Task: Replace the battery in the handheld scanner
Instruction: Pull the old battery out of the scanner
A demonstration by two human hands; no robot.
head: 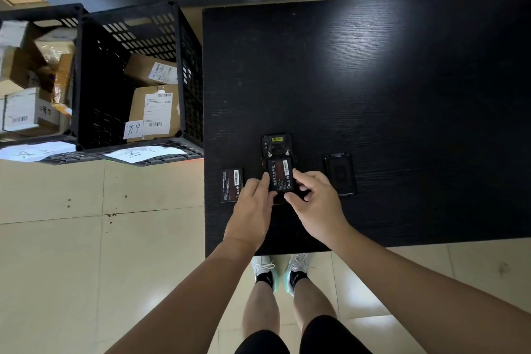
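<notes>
Pale floor tiles surround the black table (373, 80); black crates (138, 77) of parcels stand well left of it; near its front edge lies the scanner (277, 146), back open, a labelled battery (281, 176) in its bay; a spare battery (232, 184) just left, the cover (340, 174) right; the left hand (254, 204) grips the scanner's side; the right hand (314, 200) pinches the battery.

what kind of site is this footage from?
Probably a parcel sorting or courier depot. Black plastic crates on the tiled floor hold cardboard parcels with barcode shipping labels, handwritten paper tags hang on the crates, and a handheld scanner lies open on a black table.
</notes>
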